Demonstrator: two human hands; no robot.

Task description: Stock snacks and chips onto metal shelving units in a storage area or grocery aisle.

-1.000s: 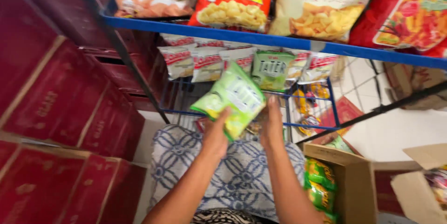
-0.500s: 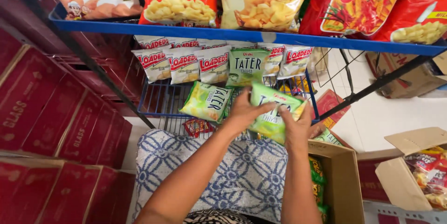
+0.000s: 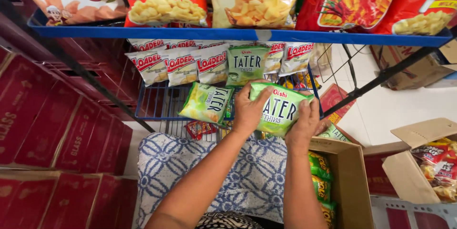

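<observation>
At the front edge of the blue wire shelf (image 3: 157,114), a green snack bag (image 3: 281,110) is held by both hands. A second green bag (image 3: 207,103) lies just left; it could be knocked off by a careless nudge. The left hand (image 3: 250,110) and right hand (image 3: 303,123) are extended forward, fingers (image 3: 312,107) closed on the bag's sides.

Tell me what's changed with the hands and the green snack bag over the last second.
Both hands, left hand and right hand, carried the green snack bag forward and down to the blue wire shelf, beside another green bag. The grip held; the shelved packets and open carton stayed put.
</observation>
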